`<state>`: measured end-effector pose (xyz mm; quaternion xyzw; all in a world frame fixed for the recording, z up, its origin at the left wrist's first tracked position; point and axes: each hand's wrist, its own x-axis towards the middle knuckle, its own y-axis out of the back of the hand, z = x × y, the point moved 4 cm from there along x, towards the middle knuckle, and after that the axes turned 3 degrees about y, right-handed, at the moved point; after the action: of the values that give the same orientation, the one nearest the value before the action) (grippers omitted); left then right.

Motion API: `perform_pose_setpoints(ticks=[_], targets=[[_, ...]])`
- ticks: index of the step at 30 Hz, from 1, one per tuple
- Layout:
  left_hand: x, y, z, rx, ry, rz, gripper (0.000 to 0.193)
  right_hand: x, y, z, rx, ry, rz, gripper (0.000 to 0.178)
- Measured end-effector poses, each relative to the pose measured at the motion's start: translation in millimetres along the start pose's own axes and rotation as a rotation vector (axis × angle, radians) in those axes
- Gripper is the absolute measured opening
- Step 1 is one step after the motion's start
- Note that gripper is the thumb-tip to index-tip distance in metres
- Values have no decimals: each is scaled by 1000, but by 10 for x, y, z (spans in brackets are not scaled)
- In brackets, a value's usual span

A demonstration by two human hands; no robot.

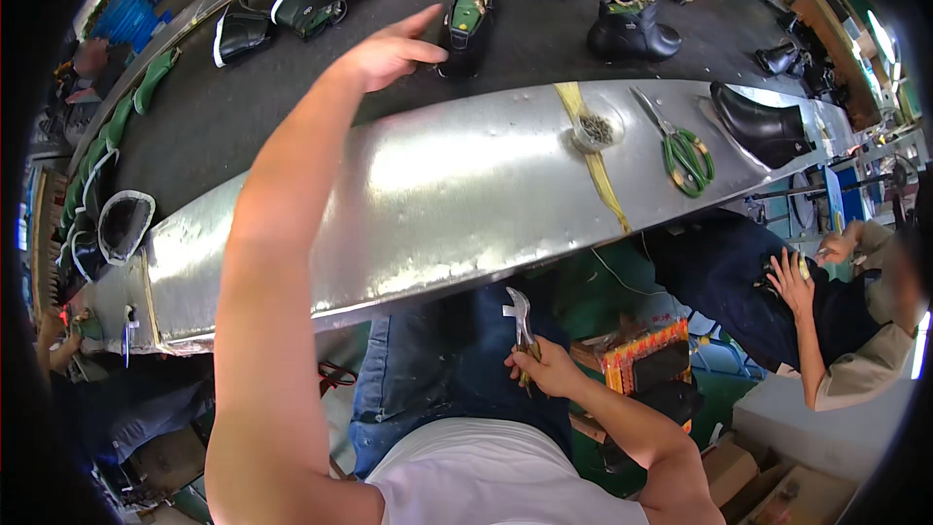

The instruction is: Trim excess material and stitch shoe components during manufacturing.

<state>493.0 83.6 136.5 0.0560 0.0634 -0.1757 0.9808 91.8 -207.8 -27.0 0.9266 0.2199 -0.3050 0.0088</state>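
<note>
My left hand (397, 51) reaches far forward over the dark belt, its fingers stretched apart. Its fingertips are right beside a black shoe (468, 39) with a green last inside; whether they touch it, I cannot tell. Low over my lap, my right hand (546, 369) is closed around the handles of metal lasting pliers (521, 316), their curved jaws pointing up and away. Between me and the belt runs a shiny metal bench (437, 204). On it lie green-handled scissors (686, 157), a clear dish (595, 131) of small nails and a black shoe upper (763, 126).
Several black shoes and boots stand along the dark belt (292, 107), including an ankle boot (634, 31). Green lasts (154, 83) line its left end. A co-worker's hand (792, 282) is at the right. Beside my right arm sits a red and yellow box (646, 355).
</note>
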Motion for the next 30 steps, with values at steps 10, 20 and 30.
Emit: perform_pose_setpoints(ticks=[10, 20, 30], targets=[[410, 2575, -734, -5, 320, 1206, 95, 558, 142, -103, -57, -196, -113, 20], [654, 2349, -214, -38, 195, 1269, 107, 718, 80, -396, -31, -243, -133, 14], [-2803, 1596, 573, 1213, -265, 688, 83, 789, 127, -227, 130, -287, -158, 33]])
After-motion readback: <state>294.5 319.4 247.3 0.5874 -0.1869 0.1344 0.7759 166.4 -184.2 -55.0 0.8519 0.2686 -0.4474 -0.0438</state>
